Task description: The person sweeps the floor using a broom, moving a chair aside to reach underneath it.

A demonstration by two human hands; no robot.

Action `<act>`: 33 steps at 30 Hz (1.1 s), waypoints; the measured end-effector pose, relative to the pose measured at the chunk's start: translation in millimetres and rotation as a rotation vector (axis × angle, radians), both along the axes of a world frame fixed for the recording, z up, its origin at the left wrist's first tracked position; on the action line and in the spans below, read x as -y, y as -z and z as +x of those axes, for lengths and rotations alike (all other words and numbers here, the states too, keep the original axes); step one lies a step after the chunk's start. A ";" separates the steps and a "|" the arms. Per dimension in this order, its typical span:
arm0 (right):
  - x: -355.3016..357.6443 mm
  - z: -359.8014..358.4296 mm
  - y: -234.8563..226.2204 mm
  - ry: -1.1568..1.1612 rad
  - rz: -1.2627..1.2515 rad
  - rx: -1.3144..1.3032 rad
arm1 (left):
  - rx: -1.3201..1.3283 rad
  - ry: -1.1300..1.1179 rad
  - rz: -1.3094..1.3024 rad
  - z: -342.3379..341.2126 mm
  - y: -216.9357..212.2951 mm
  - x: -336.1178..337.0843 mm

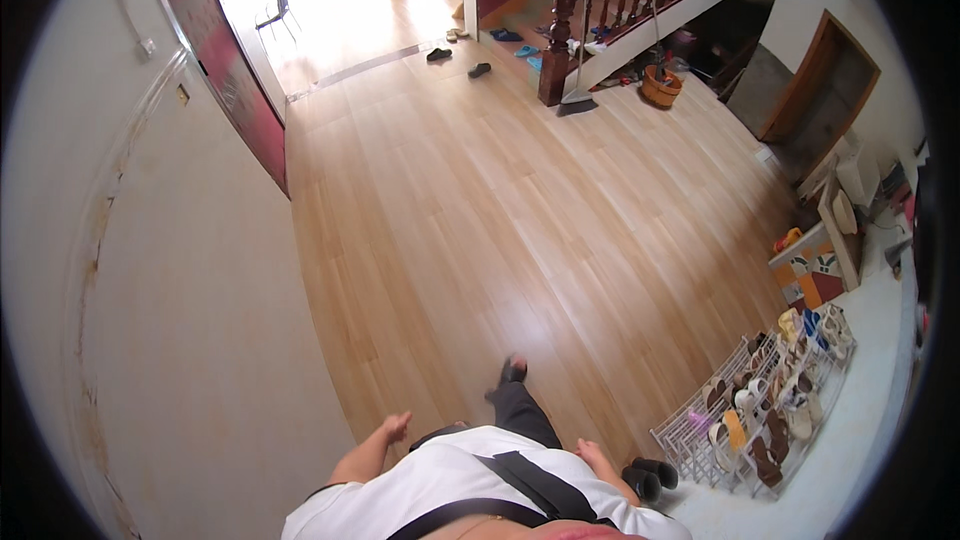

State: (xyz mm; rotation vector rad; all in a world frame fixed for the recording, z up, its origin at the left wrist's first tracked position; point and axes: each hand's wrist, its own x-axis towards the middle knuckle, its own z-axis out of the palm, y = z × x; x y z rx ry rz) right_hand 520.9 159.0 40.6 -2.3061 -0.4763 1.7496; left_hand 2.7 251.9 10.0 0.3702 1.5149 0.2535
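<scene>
My left hand (397, 427) hangs beside my body near the pale wall, its fingers loosely curled in, with nothing seen in it. On the other side my right hand (588, 453) is held low, close to a pair of black boots (650, 476) on the floor but apart from them. The fingers of that hand are too small and turned away to make out, and no object shows in it. One foot in a dark shoe (512, 371) is stepped forward on the wood-look floor (450, 240).
A white wire rack (668, 448) full of shoes stands at the right. Farther off are a wooden bucket (660, 88), a broom (577, 102) by the stair post (554, 60), and loose slippers (439, 55). A long wall (200, 320) runs along the left towards a bright doorway.
</scene>
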 end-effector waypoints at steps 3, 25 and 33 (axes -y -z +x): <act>-46.2 17.0 -2.4 -0.121 -0.085 0.071 | -0.116 -0.147 0.049 16.2 -0.5 -101.6; -856.2 69.9 -15.7 -0.251 0.752 -0.068 | -0.302 -0.066 -0.111 130.2 -29.9 -695.9; -779.6 150.1 8.6 0.255 -0.014 0.189 | -0.308 0.329 0.150 216.1 -60.3 -1014.2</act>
